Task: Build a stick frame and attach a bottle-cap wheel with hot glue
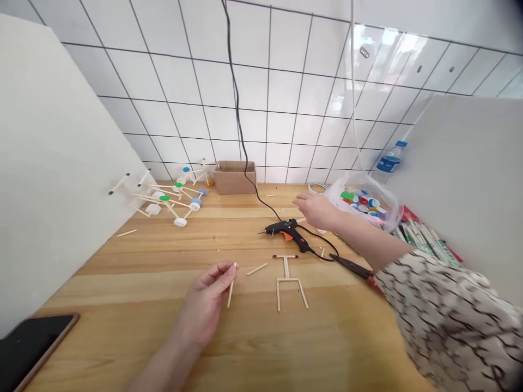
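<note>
My left hand (212, 294) is closed, pinching a short wooden stick (231, 293) between thumb and fingers just above the table. My right hand (316, 210) reaches past the hot glue gun (288, 233), its fingers drawn together and pointing left; anything in them is hidden. The gun lies on its side, nozzle to the left, with a small light on its body. Below it, a stick frame (287, 280) lies flat, shaped like a fork with a dark-ended crossbar on top. Between my left hand and this frame is a loose stick (257, 269).
Stick models with bottle-cap wheels (180, 202) stand at the back left, near a cardboard box (236, 179). At right are a plastic bag of caps (363, 201), a water bottle (388, 163), packed sticks (427, 239) and pliers (353, 267). A phone (36, 348) lies front left.
</note>
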The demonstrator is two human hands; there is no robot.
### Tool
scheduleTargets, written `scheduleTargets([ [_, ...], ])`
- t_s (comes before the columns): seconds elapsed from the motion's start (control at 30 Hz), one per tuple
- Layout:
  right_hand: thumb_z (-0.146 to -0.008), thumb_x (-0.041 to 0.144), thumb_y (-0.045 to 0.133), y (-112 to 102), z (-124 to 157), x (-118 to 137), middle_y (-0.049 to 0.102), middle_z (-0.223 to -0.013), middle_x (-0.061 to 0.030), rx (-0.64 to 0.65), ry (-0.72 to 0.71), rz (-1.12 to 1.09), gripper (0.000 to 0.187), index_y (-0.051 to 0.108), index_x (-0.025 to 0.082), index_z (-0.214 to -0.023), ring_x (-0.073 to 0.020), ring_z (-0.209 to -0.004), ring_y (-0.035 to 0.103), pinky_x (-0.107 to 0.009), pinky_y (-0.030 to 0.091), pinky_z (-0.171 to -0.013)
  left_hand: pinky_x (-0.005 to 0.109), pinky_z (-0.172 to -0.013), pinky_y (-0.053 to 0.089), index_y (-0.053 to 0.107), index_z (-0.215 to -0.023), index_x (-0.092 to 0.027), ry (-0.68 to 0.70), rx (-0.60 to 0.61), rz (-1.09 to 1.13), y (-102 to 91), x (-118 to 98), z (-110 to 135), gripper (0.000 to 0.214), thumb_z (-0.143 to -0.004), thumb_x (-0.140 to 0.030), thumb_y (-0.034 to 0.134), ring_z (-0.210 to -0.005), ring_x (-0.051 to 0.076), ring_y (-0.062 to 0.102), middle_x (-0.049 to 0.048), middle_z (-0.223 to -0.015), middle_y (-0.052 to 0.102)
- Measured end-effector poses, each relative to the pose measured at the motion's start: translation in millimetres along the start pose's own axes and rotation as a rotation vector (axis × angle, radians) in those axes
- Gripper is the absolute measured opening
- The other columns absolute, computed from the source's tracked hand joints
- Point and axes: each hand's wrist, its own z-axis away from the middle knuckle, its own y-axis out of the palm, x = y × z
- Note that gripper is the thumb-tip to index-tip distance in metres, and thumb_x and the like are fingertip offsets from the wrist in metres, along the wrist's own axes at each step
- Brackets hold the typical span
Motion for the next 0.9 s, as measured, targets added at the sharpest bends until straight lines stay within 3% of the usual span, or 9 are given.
scheduleTargets([
  [0.17,-0.076,0.001,0.046,10,-101,15,0.053,-0.122,-0.0141,0.015,-0.038,0.079,0.046,0.051,0.015,-0.119,-0.0261,-0.114,0.042,-0.035,0.034,-0.091,0.013,-0.059,0.042,0.068,-0.059,-0.017,-0.022,-0.012,0.057,-5.7,-1,-7,0.032,-0.035,-0.028,0.086,-0.059,0.005,0.055,-0.0041,-0.060,0.066],
  [0.4,-0.084,0.009,0.037,41,-176,20,0.048,-0.129,-0.0160,0.064,-0.054,0.104,0.049,0.040,0.018,-0.132,-0.0306,-0.117,0.039,-0.044,0.035,-0.090,0.019,-0.057,0.043,0.067,-0.064,-0.019,-0.139,0.067,0.056,-12.1,10,-10,0.026,-0.050,-0.036,0.081,-0.059,0.009,0.055,-0.0017,-0.063,0.065],
  [0.63,-0.090,0.013,0.035,47,-196,27,0.052,-0.124,-0.0121,0.095,-0.090,0.081,0.035,0.054,0.023,-0.118,-0.0281,-0.119,0.041,-0.045,0.034,-0.094,0.019,-0.054,0.038,0.064,-0.065,-0.018,-0.172,0.079,-0.057,-13.2,15,-11,0.026,-0.055,-0.038,0.078,-0.057,0.010,0.051,-0.0019,-0.060,0.058],
  [0.73,-0.091,0.024,0.045,43,-193,24,0.055,-0.118,-0.0102,0.095,-0.031,0.080,0.025,0.056,0.018,-0.112,-0.0233,-0.107,0.052,-0.043,0.042,-0.089,0.020,-0.056,0.038,0.064,-0.066,-0.019,-0.171,0.106,-0.073,-14.1,15,-10,0.024,-0.059,-0.038,0.076,-0.059,0.010,0.050,-0.0019,-0.061,0.058],
  [0.9,-0.089,0.030,0.051,41,-192,10,0.056,-0.114,-0.0075,0.054,0.094,0.041,0.028,0.054,0.017,-0.113,-0.0193,-0.096,0.058,-0.039,0.050,-0.080,0.021,-0.059,0.040,0.066,-0.065,-0.019,-0.165,0.084,-0.054,-12.8,12,-9,0.023,-0.057,-0.037,0.077,-0.062,0.011,0.052,-0.0012,-0.065,0.061],
])
